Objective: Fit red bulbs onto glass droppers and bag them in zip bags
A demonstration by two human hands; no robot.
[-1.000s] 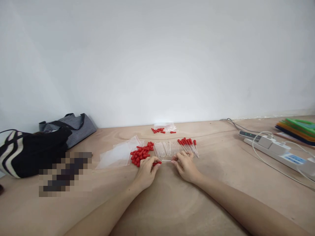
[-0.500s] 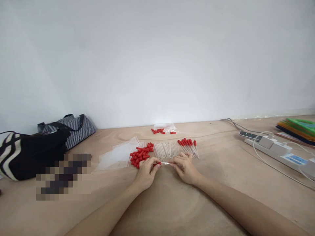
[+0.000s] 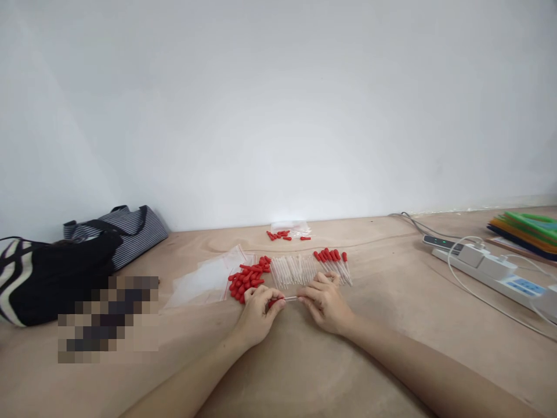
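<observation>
My left hand (image 3: pixel 256 316) is closed on a red rubber dropper bulb (image 3: pixel 273 302), largely covered by the fingers. From it a thin clear glass tube (image 3: pixel 290 299) runs across to my right hand (image 3: pixel 328 307), whose thumb and fingers pinch the far end. How deep the tube sits in the bulb I cannot tell. Just beyond my left hand lies a heap of loose red bulbs (image 3: pixel 246 281). A row of bare glass tubes (image 3: pixel 287 271) lies beyond both hands. Several droppers with red bulbs fitted (image 3: pixel 333 256) lie side by side past my right hand.
Clear plastic zip bags (image 3: pixel 200 281) lie left of the heap. Farther back are another bag (image 3: pixel 289 227) and a few red bulbs (image 3: pixel 278 235). A black bag (image 3: pixel 73 278) and a striped bag (image 3: pixel 139 232) stand left; a power strip (image 3: pixel 500 276) with cables lies right.
Both hands have come slightly nearer to me with the bulb and tube. The left fingers now cover more of the bulb, and less tube shows between the hands.
</observation>
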